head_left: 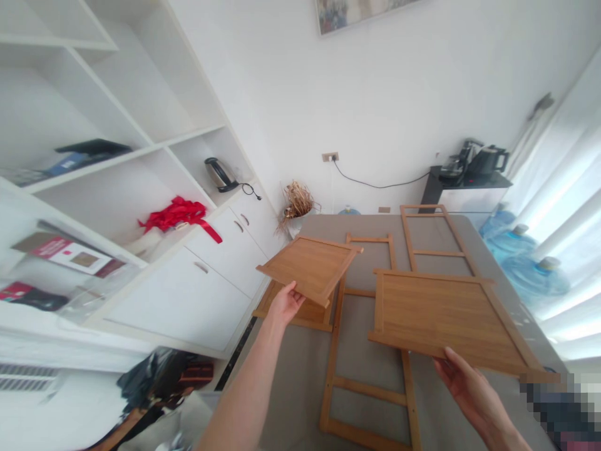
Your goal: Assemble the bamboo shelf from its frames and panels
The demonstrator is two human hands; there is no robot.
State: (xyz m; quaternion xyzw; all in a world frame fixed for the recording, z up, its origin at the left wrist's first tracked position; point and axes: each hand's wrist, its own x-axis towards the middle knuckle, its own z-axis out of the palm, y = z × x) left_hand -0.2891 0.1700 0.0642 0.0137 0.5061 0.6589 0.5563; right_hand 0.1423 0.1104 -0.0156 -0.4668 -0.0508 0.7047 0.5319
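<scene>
My left hand (285,305) grips the near edge of a small bamboo shelf panel (310,266) and holds it up above the grey table (300,376). My right hand (464,382) holds the near edge of a larger bamboo panel (446,313), also lifted off the table. Under both panels lie two ladder-like bamboo side frames (335,351) (434,241), flat on the table. Another bamboo panel (305,316) rests on the table below the small one.
White shelving and cabinets (141,188) line the left wall, holding a kettle (220,174), red ribbon (181,213) and boxes. Water jugs (530,269) stand at the right by the curtains. A black side table (464,181) with kettles is at the back. Dried plant pot (297,210) behind the table.
</scene>
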